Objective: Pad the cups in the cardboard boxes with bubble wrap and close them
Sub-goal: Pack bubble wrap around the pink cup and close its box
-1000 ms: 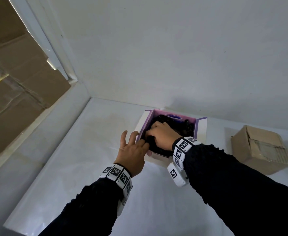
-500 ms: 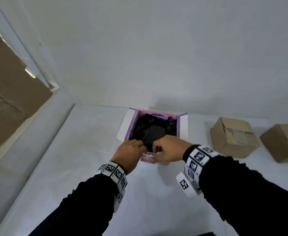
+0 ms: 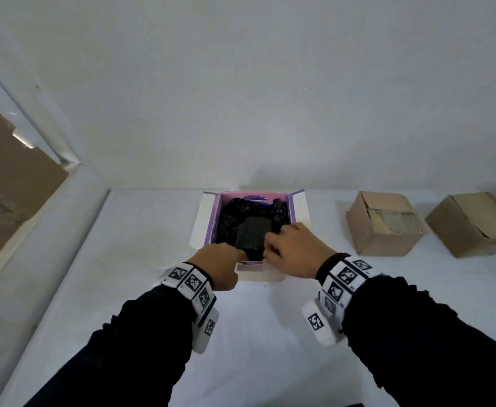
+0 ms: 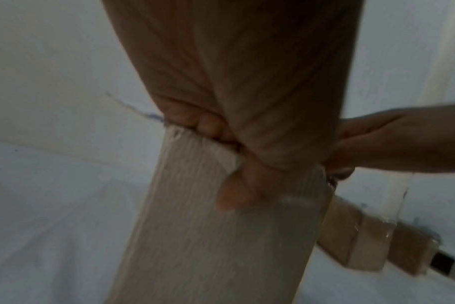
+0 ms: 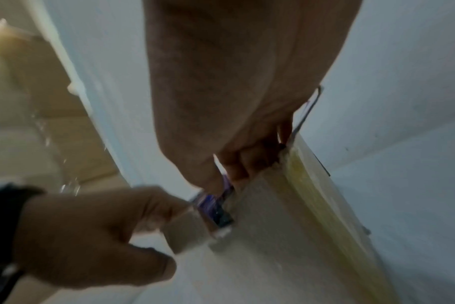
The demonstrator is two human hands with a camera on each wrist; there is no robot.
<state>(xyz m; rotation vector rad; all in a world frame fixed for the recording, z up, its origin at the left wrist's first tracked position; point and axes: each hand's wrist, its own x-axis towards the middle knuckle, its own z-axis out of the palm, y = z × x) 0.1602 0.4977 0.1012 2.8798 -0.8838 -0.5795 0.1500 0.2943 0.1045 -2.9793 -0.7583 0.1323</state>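
Observation:
An open box (image 3: 202, 221), white outside and purple inside, stands at the back of the white table. Crumpled black bubble wrap (image 3: 240, 212) fills it, with a flatter dark grey piece (image 3: 252, 233) on top near the front; no cup shows. My left hand (image 3: 218, 259) and right hand (image 3: 295, 251) both grip the box's near wall. In the left wrist view my fingers (image 4: 208, 127) curl over the wall's (image 4: 208, 246) top edge and the thumb presses its outer face. In the right wrist view my right hand (image 5: 234, 164) pinches the purple edge beside the left hand (image 5: 91, 226).
Two closed brown cardboard boxes (image 3: 384, 224) (image 3: 472, 223) sit to the right of the open one on the table (image 3: 123, 289). A large cardboard sheet (image 3: 6, 186) leans at the far left. A white wall rises right behind the box.
My right hand came out of the box, where it pressed the wrap, and my left hand left the box's left side. Both now hold the near wall. The view has swung right.

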